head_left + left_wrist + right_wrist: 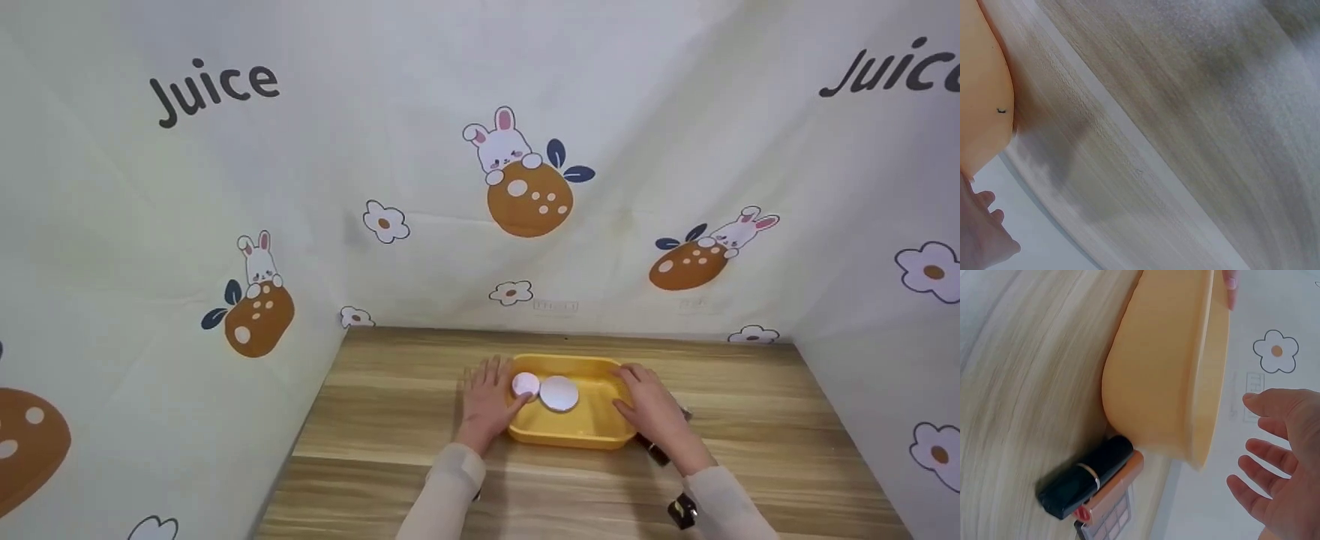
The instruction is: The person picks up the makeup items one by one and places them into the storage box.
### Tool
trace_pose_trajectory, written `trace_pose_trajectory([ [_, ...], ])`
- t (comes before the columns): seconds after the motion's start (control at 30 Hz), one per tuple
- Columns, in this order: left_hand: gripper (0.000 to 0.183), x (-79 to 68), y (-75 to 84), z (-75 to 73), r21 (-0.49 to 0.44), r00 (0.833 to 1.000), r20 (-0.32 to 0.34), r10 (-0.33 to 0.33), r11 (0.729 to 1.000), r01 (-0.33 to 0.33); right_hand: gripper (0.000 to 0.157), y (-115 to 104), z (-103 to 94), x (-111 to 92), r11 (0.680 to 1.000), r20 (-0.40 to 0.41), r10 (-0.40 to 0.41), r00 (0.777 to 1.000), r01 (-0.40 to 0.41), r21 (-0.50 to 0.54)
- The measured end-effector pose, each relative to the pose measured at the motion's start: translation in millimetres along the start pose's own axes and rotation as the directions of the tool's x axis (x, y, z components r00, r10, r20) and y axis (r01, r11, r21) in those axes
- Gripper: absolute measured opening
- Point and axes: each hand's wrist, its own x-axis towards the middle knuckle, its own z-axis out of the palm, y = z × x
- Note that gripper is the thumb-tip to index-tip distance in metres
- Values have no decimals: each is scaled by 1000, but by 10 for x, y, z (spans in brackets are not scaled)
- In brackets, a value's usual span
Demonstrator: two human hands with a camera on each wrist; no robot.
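A yellow plastic bin (574,441) sits on the wooden table, with two round white discs inside: a smaller disc (525,385) and a larger disc (559,394) at its left. My left hand (487,401) lies at the bin's left side, fingers extended and thumb reaching over the rim near the smaller disc. At the right end is my right hand (652,405), its fingers spread and loosely bent by the rim; the right wrist view shows a gap between this hand (1280,461) and the bin (1154,365). Neither hand holds anything.
Against the bin's right end lie a black lipstick-like tube (1086,478) with a gold band, an orange-brown tube (1112,486) and a palette (1113,520) of pinkish pans. A small black object (682,511) is by the right sleeve. Printed cloth walls (420,285) surround the table.
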Motion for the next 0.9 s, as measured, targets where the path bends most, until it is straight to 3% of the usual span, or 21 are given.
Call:
trace_pose_trajectory([
  [0.47,76,23,-12,11,21,999,-26,24,999,-24,48,212,-102,-242,998,-46,45,998,-43,43],
  [0.9,78,31,3,13,44,1000,14,8,999,-8,43,312,-57,-416,997,-88,67,994,-64,36],
])
